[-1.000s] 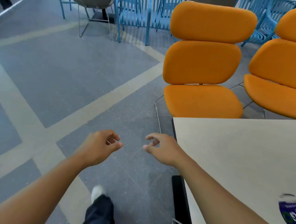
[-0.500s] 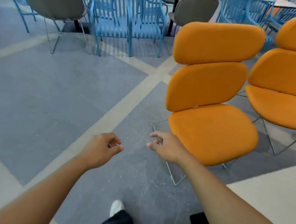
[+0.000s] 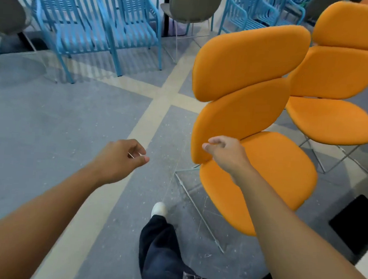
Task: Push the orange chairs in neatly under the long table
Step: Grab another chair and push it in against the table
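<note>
Orange padded chair with thin wire legs (image 3: pixel 258 64) stands just past our right hand (image 3: pixel 225 152).
Our right hand is in front of the left edge of the chair's lower back pad. Its fingers are loosely curled and hold nothing; we cannot tell if they touch the pad. The seat lies under our right wrist. Our left hand (image 3: pixel 119 159) hangs further left over the grey floor (image 3: pixel 50 131), loosely curled too, holding nothing. A second orange chair (image 3: pixel 331 118) stands beyond the first, further right.
</note>
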`<state>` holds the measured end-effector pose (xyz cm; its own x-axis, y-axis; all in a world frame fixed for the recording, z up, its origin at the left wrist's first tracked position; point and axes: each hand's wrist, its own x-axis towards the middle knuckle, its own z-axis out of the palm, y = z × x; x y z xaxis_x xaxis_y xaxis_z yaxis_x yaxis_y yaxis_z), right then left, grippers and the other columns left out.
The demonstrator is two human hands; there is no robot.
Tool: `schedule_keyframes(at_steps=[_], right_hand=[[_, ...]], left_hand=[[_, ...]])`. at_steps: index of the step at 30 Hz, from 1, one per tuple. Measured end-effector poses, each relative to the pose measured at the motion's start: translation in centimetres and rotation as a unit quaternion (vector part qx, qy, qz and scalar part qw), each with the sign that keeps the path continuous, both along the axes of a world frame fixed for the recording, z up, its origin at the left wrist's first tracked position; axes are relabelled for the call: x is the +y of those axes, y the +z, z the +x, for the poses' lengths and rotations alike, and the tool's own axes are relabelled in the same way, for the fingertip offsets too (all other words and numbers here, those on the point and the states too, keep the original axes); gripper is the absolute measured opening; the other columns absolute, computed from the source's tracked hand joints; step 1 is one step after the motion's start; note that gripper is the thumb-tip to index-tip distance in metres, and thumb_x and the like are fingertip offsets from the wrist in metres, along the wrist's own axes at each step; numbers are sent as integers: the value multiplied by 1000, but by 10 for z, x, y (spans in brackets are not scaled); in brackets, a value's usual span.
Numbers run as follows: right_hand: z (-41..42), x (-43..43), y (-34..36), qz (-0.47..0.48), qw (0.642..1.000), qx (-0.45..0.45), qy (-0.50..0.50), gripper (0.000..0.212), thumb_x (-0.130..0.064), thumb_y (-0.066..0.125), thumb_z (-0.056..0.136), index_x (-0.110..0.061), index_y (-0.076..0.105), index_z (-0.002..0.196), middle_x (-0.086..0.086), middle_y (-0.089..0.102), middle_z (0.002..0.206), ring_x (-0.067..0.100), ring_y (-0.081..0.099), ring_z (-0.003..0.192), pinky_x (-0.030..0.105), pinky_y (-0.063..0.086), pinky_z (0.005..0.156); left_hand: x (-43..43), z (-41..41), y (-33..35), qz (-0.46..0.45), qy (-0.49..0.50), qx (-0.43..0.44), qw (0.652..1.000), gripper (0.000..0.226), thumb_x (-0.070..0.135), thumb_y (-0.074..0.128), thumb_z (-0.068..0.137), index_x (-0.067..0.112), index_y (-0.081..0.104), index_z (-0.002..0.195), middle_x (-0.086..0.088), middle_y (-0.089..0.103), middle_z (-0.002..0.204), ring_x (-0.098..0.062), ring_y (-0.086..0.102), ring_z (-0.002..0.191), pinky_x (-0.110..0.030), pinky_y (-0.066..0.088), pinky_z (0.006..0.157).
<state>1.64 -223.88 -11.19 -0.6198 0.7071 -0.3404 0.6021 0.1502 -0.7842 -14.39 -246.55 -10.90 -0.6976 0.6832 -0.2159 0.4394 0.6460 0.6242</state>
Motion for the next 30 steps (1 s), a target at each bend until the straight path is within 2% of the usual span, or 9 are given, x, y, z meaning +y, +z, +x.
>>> schedule_keyframes(at_steps=[3,8,12,14,16,20,23,26,30], right_hand=[[-44,61,2,0,996,24,-91,20,-43,72,89,-32,64,104,-2,64,111,28,62,108,48,51,93],[-101,152,20,-3,971,36,-237,31,-44,66,95,-27,62,120,8,62,122,34,59,110,48,49,81],[-133,202,41,14,945,57,-321,27,-46,59,98,-24,63,115,5,62,98,27,57,85,50,49,74],[-148,223,50,23,936,73,-344,28,-47,58,98,-24,63,113,3,58,86,22,52,72,44,46,64],[-161,239,58,37,928,86,-361,30,-50,58,98,-25,63,115,2,58,89,21,53,71,40,41,59],[-183,263,65,65,915,104,-384,42,-62,56,93,-27,62,115,5,60,98,24,54,78,41,41,64],[-200,274,69,70,919,86,-378,58,-72,57,87,-27,60,124,0,59,105,24,57,86,44,47,72],[-222,278,74,66,927,58,-365,70,-67,64,85,-23,53,139,0,57,126,25,59,109,49,52,93],[-247,279,82,45,922,34,-383,80,-64,69,83,-21,46,146,2,53,140,27,56,120,50,50,99]], left_hand=[[53,-58,2,3,-21,4,1000,15,39,69,86,27,67,94,13,67,88,-2,61,83,-24,44,69],[134,-142,14,-19,-61,11,998,18,41,67,87,26,66,97,13,66,90,-1,60,84,-19,42,64],[190,-198,24,-16,-87,18,996,21,42,66,87,24,67,99,9,67,92,-8,62,86,-21,43,66],[219,-224,28,-16,-104,19,994,23,42,66,87,23,67,100,7,67,94,-11,63,88,-25,45,71],[247,-246,29,-16,-122,22,992,23,42,66,87,23,67,101,6,67,95,-12,63,89,-26,45,73],[298,-286,25,-6,-175,25,984,21,43,67,86,26,67,97,9,68,93,-7,62,85,-25,46,71],[341,-312,22,1,-231,26,973,20,42,67,86,25,68,97,9,67,90,-5,61,82,-19,42,66],[383,-336,20,3,-287,20,958,20,40,67,87,24,68,98,7,67,92,-5,61,82,-17,40,64],[431,-372,18,15,-362,6,932,21,40,68,86,23,69,98,8,69,93,-2,61,83,-19,44,66]])
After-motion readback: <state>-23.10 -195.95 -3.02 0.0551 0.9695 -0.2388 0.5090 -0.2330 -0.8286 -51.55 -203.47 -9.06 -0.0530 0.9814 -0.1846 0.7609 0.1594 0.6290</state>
